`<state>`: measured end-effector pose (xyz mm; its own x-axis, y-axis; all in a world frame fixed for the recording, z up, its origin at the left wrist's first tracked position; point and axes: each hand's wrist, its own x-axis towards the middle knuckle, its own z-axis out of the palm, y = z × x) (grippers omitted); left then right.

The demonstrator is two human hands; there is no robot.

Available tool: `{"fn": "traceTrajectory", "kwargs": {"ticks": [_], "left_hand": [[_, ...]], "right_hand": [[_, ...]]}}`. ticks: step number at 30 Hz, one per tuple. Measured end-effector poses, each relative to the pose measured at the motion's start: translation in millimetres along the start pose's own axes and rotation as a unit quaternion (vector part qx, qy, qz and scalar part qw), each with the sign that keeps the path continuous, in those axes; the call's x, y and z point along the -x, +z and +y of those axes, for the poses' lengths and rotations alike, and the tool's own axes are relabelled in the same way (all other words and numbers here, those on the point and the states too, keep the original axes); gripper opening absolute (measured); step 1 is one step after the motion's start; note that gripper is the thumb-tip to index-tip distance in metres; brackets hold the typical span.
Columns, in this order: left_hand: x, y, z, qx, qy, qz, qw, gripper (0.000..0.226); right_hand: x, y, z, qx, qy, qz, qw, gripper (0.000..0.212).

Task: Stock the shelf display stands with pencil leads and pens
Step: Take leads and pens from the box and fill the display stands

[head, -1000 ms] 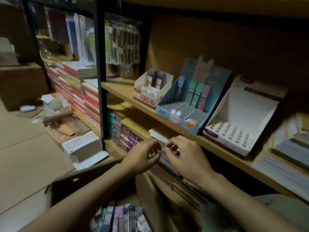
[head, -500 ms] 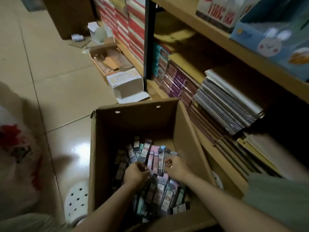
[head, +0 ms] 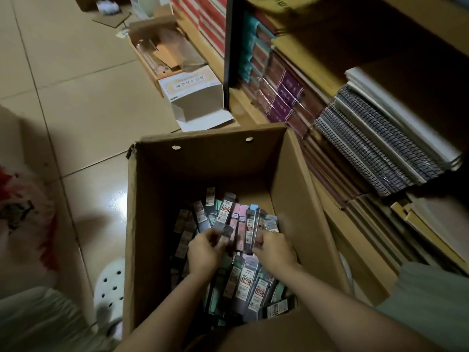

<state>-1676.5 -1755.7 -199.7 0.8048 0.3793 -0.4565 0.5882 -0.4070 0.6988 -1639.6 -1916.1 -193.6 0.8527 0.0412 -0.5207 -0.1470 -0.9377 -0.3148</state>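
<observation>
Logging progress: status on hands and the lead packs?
Both hands down in the cardboard box. Left hand and right hand each gripping lead packs from the pile. Nothing blocking; display stands out of view.

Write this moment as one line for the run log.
phase: picking stock | left hand: grips lead packs | right hand: grips lead packs | source: brown cardboard box on floor

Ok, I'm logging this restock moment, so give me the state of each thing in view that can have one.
Cardboard box: open, on the floor, partly filled.
Pencil lead packs: loose pile inside the box.
Left hand: in the box, fingers curled on packs.
Right hand: in the box, gripping upright packs.
White carton: on the floor, end flap open.
Spiral notebooks: stacked on the low shelf.
</observation>
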Motion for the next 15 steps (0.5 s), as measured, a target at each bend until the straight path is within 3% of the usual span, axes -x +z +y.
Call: {"fn": "traceTrajectory", "kwargs": {"ticks": [8, 12, 15], "left_hand": [[-5.2, -1.2, 4.8, 0.111, -0.03, -0.086, 0.99, 0.006], [-1.4, -4.3, 16.0, 0.175, -0.04, -0.143, 0.973, 0.011], [-2.1, -13.1, 34.0, 0.202, -0.031, -0.168, 0.964, 0.025]], "right_hand": [[-7.6, 1.0, 0.4, -0.023, 0.054, -0.026, 0.998, 0.011], [-12.9, -22.9, -4.8, -0.076, 0.027, 0.038, 0.996, 0.017], [-6.5, -56.0, -18.5, -0.086, -0.039, 0.107, 0.99, 0.019]]}}
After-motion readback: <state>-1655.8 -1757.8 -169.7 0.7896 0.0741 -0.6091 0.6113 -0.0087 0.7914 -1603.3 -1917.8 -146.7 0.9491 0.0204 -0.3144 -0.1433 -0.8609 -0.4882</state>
